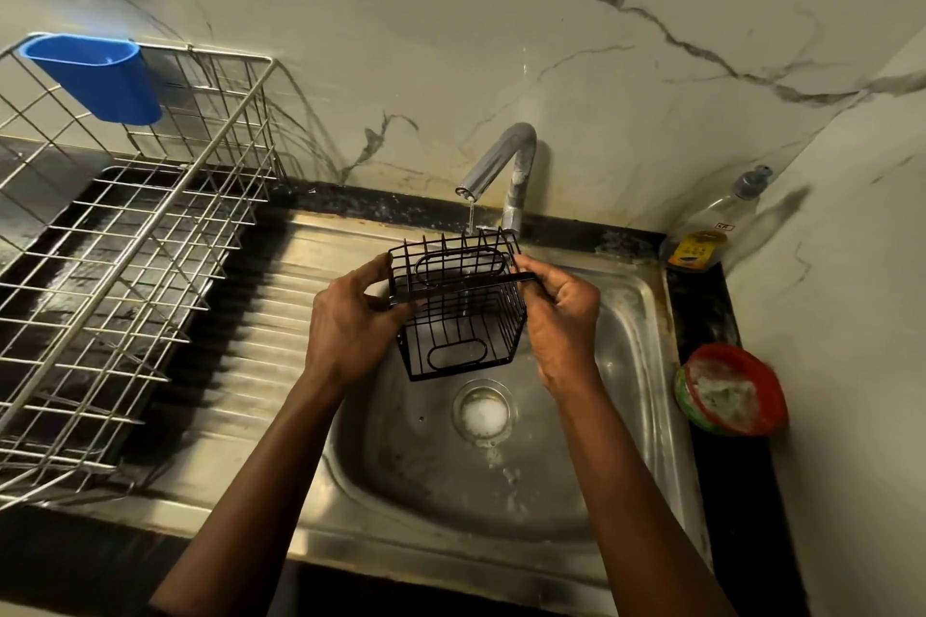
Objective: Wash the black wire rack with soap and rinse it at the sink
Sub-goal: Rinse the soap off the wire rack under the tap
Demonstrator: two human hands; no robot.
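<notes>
The black wire rack (458,303), a small box-shaped basket, hangs above the steel sink basin (616,366), held between both hands. My left hand (351,321) grips its left edge with thumb and fingers curled round the wires. My right hand (558,316) pinches its right rim. A thin stream of water falls from the chrome tap (506,165) onto the rack's far top edge. White foam sits in the drain (483,416) below.
A large steel wire dish rack (125,266) with a blue plastic cup (100,75) stands on the drainboard at the left. A clear soap dispenser bottle (711,226) stands in the back right corner. A red-rimmed soap tub (731,391) lies on the right counter.
</notes>
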